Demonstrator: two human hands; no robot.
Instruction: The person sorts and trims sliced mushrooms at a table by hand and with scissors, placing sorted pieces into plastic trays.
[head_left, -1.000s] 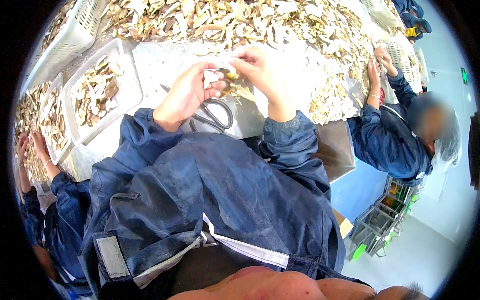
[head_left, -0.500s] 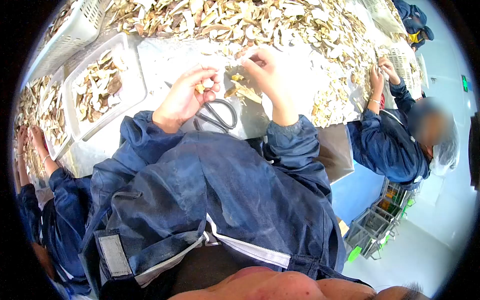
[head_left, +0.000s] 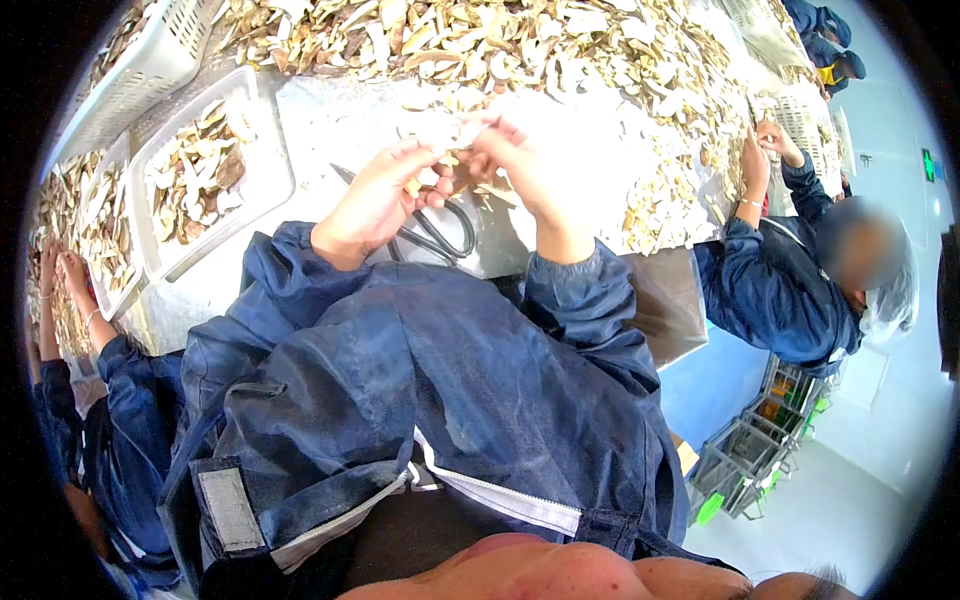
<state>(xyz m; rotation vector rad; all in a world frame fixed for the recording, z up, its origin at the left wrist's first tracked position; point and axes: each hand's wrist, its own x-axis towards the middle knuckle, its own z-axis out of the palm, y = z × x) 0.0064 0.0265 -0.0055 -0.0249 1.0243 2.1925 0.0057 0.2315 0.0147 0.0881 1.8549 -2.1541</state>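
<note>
My left hand is closed with its palm turned up, and a small yellowish piece of mushroom shows between its fingers. My right hand meets it fingertip to fingertip, pinching a pale mushroom slice between the two hands; glare washes out its outline. Below the hands lie scissors with black loop handles, the blade partly hidden behind my left hand. A large heap of dried mushroom slices spreads over the table beyond my fingers.
A clear plastic tub of mushroom slices stands at left, near a white perforated basket. Smaller pale pieces are piled at right. Co-workers' hands work on the right and hands on the far left.
My right hand has come down and left from the heap's edge to meet my left hand. My left hand has shifted slightly right, still holding the yellowish piece.
</note>
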